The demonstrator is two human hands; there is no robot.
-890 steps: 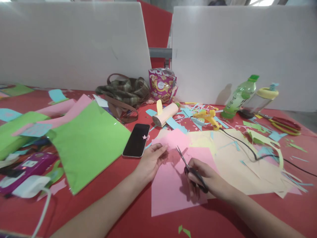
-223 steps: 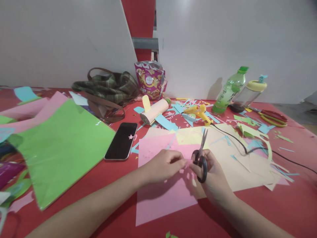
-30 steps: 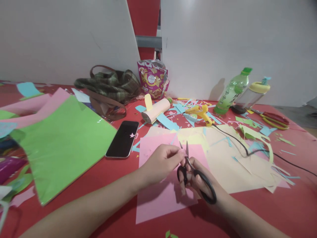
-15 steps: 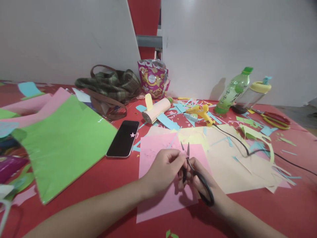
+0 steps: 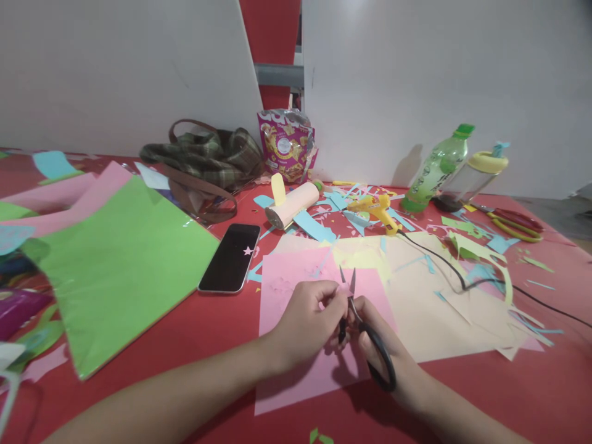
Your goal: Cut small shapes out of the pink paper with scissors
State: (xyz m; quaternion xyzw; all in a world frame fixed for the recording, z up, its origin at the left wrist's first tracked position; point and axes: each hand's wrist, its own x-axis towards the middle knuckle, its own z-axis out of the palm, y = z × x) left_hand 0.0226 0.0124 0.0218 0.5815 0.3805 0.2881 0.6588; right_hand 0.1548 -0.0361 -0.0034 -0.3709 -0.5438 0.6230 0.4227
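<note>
My right hand [image 5: 386,345] is closed on the black handles of a pair of scissors [image 5: 380,357], whose blades point away from me and stand a little apart. Between finger and thumb, my left hand [image 5: 309,317] pinches a small piece of pink paper [image 5: 345,288] right at those blades. Its exact outline is partly covered by my fingers. Both hands are above a pink sheet [image 5: 287,385] with small pink scraps on it. A small pink star [image 5: 248,251] lies on a black phone [image 5: 230,259] to the left.
A yellow glue gun [image 5: 377,209] trails its black cord [image 5: 444,263] over beige paper [image 5: 444,327]. Behind lie a paper-covered tube [image 5: 296,205], a snack bag [image 5: 287,145] and a plaid bag [image 5: 208,154]. Green sheets [image 5: 124,265] are left; a green bottle [image 5: 437,169], jar [image 5: 476,179] and red-yellow scissors [image 5: 515,225] right.
The scissors' handles have swung slightly down and left, with my right hand shifting a little. My left hand keeps its pinch on the pink paper, almost unmoved.
</note>
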